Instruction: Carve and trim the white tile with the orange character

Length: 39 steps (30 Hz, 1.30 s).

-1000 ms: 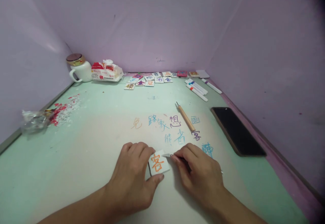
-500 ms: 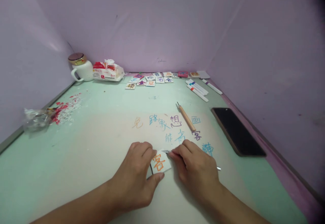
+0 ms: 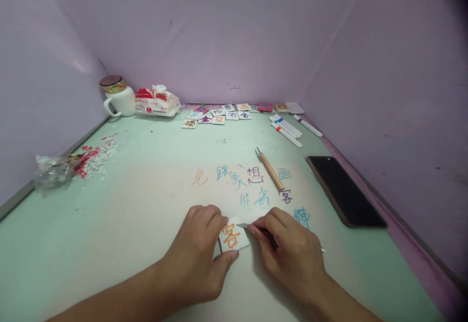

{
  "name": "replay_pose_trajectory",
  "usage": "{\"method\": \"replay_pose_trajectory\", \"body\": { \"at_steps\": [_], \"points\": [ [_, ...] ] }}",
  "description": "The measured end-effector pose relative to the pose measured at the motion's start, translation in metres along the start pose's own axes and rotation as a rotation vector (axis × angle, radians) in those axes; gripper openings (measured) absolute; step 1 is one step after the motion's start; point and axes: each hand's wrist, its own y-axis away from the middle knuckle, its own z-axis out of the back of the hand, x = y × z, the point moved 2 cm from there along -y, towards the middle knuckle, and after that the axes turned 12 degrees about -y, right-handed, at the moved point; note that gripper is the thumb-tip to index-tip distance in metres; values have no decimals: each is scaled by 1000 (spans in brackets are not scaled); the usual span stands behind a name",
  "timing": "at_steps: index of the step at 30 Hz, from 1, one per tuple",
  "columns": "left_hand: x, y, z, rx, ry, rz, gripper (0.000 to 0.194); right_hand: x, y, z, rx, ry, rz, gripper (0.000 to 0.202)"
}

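Observation:
A small white square tile (image 3: 239, 240) with an orange written character lies on the table in front of me. My left hand (image 3: 199, 249) grips its left side, fingers at the far edge and thumb at the near corner. My right hand (image 3: 290, 244) is closed round a craft knife (image 3: 242, 225), its pointed blade resting on the tile's upper part by the character. Most of the knife's handle is hidden in the hand. Beyond the right hand lies a wooden-handled carving tool (image 3: 270, 170) with a thin metal tip.
Coloured characters are written on the green tabletop (image 3: 153, 151). At the back stand a white lidded mug (image 3: 122, 102), a tissue pack (image 3: 156, 103), several lettered tiles (image 3: 218, 120) and markers (image 3: 287, 134). A phone (image 3: 345, 190) lies right; red and white shavings (image 3: 95, 156) and a plastic bag (image 3: 54, 173) lie left.
The right hand has shifted slightly right and nearer to me, and the blade's tip has moved a little down along the tile. The left hand keeps its grip. The view has shifted slightly.

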Motion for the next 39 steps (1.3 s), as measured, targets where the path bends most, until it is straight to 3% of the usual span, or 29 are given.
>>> {"method": "replay_pose_trajectory", "body": {
  "at_steps": [13,20,34,39],
  "points": [
    [0,-1,1,39,22,4,27,-1,-7,-7,-22,144,15,37],
    [-1,-2,1,54,19,-7,28,-4,0,-4,-5,17,-62,24],
    [1,-1,0,51,40,3,31,-2,-7,-9,-43,169,30,36],
    [1,-1,0,54,33,12,29,-5,-4,-5,-57,58,-46,25]
  ]
}}
